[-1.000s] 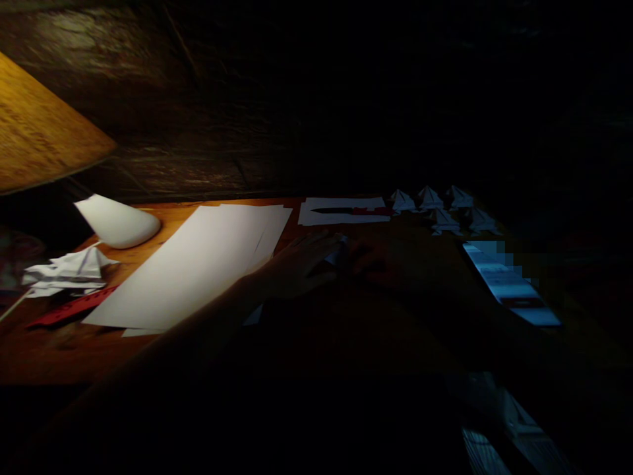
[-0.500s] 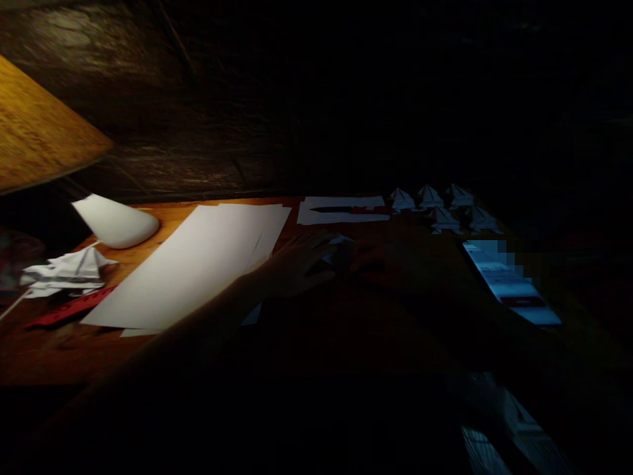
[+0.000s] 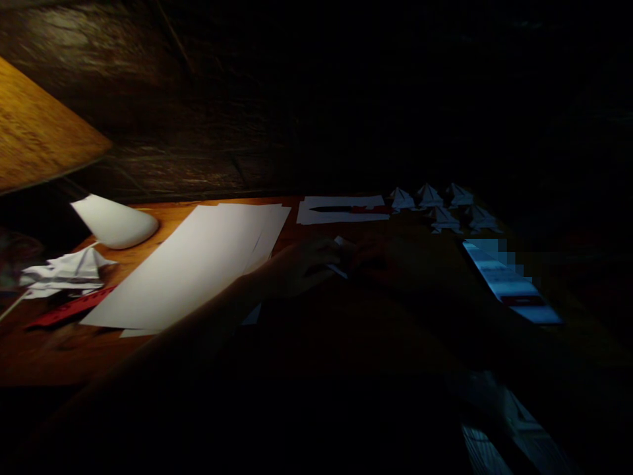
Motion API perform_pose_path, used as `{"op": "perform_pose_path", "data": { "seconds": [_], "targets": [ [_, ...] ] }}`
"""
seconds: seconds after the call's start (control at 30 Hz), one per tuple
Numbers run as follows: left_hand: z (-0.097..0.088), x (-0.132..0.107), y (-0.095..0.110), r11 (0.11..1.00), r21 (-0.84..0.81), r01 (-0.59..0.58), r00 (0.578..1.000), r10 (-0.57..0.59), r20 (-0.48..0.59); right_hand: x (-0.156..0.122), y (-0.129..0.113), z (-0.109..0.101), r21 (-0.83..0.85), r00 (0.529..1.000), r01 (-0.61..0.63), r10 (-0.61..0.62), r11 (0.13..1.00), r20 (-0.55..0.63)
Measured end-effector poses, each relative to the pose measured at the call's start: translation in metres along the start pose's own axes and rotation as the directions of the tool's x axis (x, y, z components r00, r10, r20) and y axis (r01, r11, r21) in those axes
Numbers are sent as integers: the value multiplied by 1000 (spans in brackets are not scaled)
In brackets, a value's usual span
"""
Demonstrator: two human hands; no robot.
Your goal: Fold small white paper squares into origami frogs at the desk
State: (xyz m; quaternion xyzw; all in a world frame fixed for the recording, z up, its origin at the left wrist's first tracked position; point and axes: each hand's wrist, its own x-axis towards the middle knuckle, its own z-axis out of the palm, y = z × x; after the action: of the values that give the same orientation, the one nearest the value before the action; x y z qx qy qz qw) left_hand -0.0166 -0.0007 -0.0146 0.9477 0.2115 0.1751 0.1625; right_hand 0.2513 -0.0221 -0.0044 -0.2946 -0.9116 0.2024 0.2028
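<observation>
Your left hand [image 3: 301,264] and right hand [image 3: 383,264] stand close around a small folded paper [image 3: 338,270], which is between them on the wooden table [image 3: 39,356]. The large white sheets [image 3: 198,264] limit you at left, the knife [image 3: 346,210] on smaller sheets [image 3: 341,200] beyond, and the lit phone [image 3: 507,277] farther right. Toward the near edge, dark wood leaves you the widest room. The paper's visible lower strip slants from far left to near right; its complete long axis is hidden. Whether your fingers pinch it, I cannot tell in this darkness.
</observation>
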Motion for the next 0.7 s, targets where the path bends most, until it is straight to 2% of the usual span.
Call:
{"op": "perform_pose_path", "data": {
  "seconds": [0.1, 0.2, 0.27, 0.53, 0.7],
  "targets": [
    [-2, 0, 2, 1000, -22, 1, 1000, 0, 20, 1, -1, 0, -52, 992, -89, 84, 995, -96],
    [-2, 1, 2, 999, -36, -28, 999, 29, 25, 1, 2, 1, -97, 957, -196, 168, 976, -238],
    [-1, 1, 1, 998, -28, -62, 998, 62, 19, 0, 5, 3, -121, 937, -235, 191, 964, -291],
    [-1, -1, 0, 998, -44, -43, 998, 45, 39, 0, 7, 4, -182, 954, -232, 187, 955, -233],
    [-2, -1, 0, 998, -46, -47, 998, 49, 39, 0, 7, 4, -143, 965, -204, 175, 968, -193]
  ]
}}
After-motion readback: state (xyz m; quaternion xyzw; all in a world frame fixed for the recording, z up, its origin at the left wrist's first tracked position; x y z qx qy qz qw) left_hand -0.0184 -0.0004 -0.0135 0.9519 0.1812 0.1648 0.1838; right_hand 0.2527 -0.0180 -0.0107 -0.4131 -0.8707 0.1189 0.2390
